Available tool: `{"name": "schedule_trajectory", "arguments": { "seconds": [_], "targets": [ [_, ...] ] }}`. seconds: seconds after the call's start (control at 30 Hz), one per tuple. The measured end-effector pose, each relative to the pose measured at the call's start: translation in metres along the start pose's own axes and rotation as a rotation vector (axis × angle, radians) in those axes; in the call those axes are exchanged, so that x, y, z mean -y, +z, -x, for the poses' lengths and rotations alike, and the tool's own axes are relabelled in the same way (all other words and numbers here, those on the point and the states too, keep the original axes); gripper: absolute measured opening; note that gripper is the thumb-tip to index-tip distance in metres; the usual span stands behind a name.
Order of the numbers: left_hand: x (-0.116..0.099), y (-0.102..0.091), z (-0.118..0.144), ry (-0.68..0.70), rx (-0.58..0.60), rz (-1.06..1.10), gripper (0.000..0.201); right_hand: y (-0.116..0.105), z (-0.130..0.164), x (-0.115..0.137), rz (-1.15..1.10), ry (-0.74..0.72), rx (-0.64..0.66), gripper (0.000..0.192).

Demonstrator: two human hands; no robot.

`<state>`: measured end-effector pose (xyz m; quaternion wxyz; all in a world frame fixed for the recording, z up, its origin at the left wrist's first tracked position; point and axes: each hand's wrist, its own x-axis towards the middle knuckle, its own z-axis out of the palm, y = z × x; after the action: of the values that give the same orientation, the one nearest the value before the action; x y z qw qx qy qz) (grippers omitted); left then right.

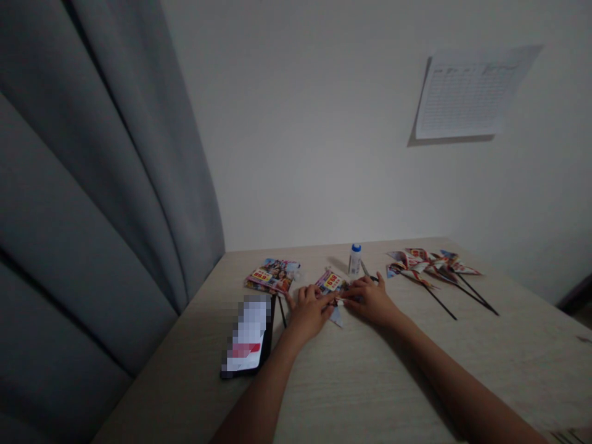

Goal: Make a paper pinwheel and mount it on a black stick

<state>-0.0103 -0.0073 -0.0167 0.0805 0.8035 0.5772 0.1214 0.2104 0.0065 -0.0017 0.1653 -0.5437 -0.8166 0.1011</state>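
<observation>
A printed flyer piece (332,282) lies on the table between my hands, its pale lower corner (336,317) sticking out toward me. My left hand (309,313) rests palm down at its left edge, fingers spread, the index finger reaching over the paper. From the right, my right hand (370,301) has its thumb and index finger close together on the paper's right edge. A glue bottle (354,261) with a blue cap stands just behind my right hand. Partly hidden by that hand is a thin dark tool, perhaps scissors (364,269).
A stack of printed flyer pieces (274,275) lies at back left. A phone (247,336) lies in front of it, with a black stick (282,311) alongside. Several paper pinwheels (428,265) on black sticks lie at right. A grey curtain (106,154) borders the table's left.
</observation>
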Motion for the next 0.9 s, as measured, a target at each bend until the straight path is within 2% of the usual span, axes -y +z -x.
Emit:
{"name": "schedule_trajectory", "arguments": {
  "seconds": [0.4,0.67,0.9],
  "targets": [
    [-0.001,0.0025,0.0,0.005,0.01,-0.042,0.045,0.0015,-0.001,-0.0018,0.002,-0.005,0.007,0.028],
    [-0.0032,-0.0038,-0.0016,-0.028,0.083,-0.044,0.046,-0.0007,-0.0001,0.0007,0.005,0.012,0.021,0.028],
    [-0.0019,-0.0006,-0.0023,-0.023,0.055,-0.018,0.044,0.0008,-0.0005,-0.0019,0.0,-0.004,0.009,0.027]
  ]
}}
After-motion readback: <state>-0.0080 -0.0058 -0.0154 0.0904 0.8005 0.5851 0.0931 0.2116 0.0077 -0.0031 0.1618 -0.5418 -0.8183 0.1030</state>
